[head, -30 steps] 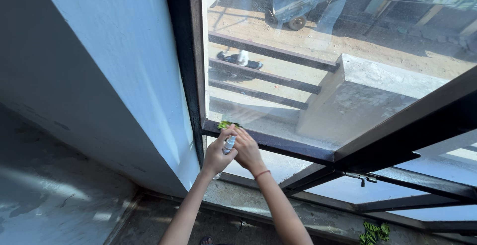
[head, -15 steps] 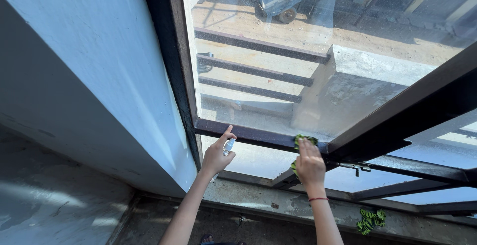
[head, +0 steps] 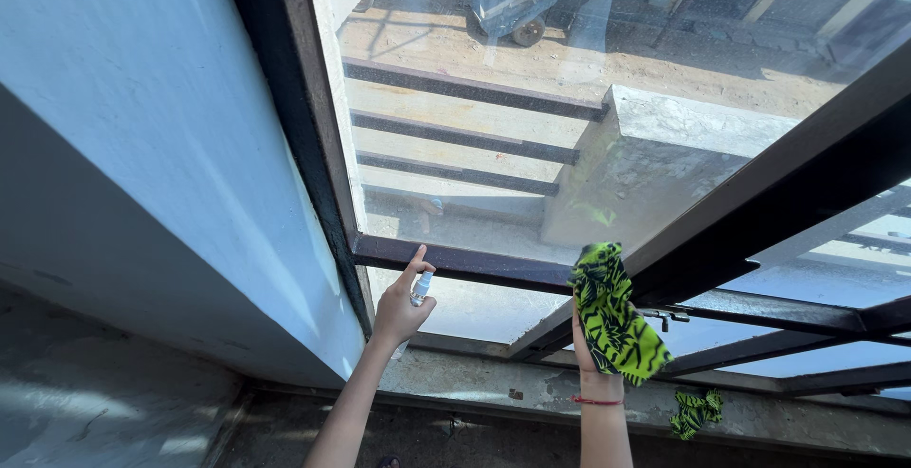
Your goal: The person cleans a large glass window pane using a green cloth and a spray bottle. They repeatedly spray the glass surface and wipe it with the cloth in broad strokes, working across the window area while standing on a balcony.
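The left hand [head: 400, 305] is gripping a small white spray bottle [head: 418, 290], its fingers curled round the body and its forefinger stretching up so that the tip is touching the dark horizontal frame bar [head: 465, 262] just above it. The right hand [head: 590, 346] is clutching a green and black patterned cloth [head: 614, 311]; the cloth is draping over the fingers and hiding most of them, while its upper end is pressing against the same bar and the lower edge of the large glass pane [head: 569, 117] above. A thin red band [head: 596, 400] is circling the right wrist. Both forearms are rising from the lower edge of the view, the two hands standing well apart along the bar. Below the hands, a lower glass pane [head: 474, 307] is sitting between the bar and a rough concrete sill [head: 531, 387]. To the right of the right hand, a small metal latch [head: 664, 316] is projecting from the frame, and a second green and black piece of cloth [head: 696, 411] is lying on the sill lower down. To the left of the left hand, a dark vertical frame post [head: 294, 136] is meeting a pale blue wall [head: 142, 145]. Beyond the large pane, a grey concrete block [head: 655, 164] and pale steps [head: 455, 136] are showing in sunlight
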